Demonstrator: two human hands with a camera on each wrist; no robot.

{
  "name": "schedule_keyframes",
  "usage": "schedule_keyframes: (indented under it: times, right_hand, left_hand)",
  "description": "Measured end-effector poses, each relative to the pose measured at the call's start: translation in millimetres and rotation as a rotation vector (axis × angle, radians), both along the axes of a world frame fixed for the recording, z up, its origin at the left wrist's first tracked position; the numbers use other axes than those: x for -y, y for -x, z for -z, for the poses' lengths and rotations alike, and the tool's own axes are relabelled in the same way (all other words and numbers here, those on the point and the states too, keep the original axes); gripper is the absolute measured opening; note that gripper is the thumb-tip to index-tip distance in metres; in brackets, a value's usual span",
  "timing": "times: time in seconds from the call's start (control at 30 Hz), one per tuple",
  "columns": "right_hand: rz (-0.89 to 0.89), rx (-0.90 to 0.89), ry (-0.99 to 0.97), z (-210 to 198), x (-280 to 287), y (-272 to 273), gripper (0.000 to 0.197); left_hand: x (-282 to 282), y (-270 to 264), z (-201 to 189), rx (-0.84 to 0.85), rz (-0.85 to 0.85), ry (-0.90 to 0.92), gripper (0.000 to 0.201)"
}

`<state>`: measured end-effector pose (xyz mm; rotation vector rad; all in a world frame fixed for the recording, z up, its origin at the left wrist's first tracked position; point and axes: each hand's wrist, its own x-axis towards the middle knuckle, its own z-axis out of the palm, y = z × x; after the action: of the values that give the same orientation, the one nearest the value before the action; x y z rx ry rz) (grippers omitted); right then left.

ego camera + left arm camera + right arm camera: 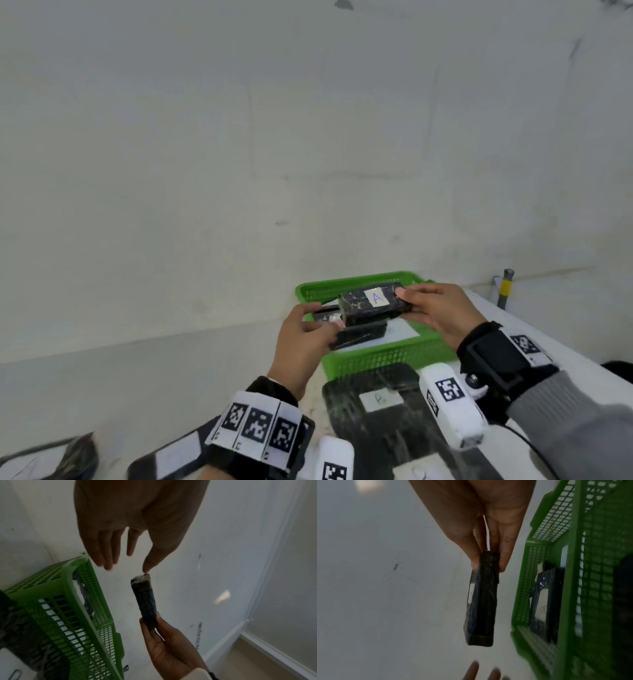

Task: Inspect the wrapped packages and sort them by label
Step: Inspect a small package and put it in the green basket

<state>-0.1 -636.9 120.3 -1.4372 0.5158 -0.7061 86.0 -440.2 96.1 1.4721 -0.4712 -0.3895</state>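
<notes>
So here's the setup: the package [373,303], black wrap with a white label [377,297] reading "A", is up in the air right above the green basket [387,356]. The right hand [442,313] has the grip, pinching one short end between thumb and fingers; the right wrist view shows that clearly. The left hand [306,337] is at the other end with its fingers straight and relaxed. From the left wrist view only the thumb tip meets the wrap, so I'd call it loose, not holding anything.

The bit that matters: the package's long axis runs hand to hand, straight across the basket, label face up. The basket sits directly below, with at least one more wrapped package [359,334] already in it, whose label I can't read. So the right hand is the one that carries, and I'd guess the next move is just a drop down into the basket, if that's the A pile. More dark packages [373,404] lie on the worktop [120,387] on the near side of the basket.
</notes>
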Motion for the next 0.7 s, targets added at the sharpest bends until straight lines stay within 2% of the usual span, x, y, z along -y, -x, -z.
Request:
schedule_keyframes:
  times: [0.1,0.2,0.43,0.63,0.7]
  right_hand:
    - [0.102,-0.081,0.041,0.8,45.6,-23.2,0.008]
    - [0.175,-0.225,0.133,10.8,92.3,-48.9,0.018]
    - [0.236,-0.476,0.223,33.9,175.1,-88.8,0.022]
    - [0.221,-0.711,0.308,41.2,188.1,-110.4,0.022]
    - [0.255,-0.815,0.388,37.0,184.8,-114.5,0.033]
  left_hand:
    - [22.0,-25.9,12.8,0.007,-0.111,-0.127,0.055]
    - [36.6,-47.0,25.7,0.013,-0.129,-0.247,0.066]
    - [52.6,-84.5,52.2,-0.081,-0.047,-0.261,0.057]
    - [52.0,-96.9,67.4,-0.018,-0.021,-0.268,0.059]
    - [51.1,-97.9,70.1,0.007,-0.009,-0.265,0.059]
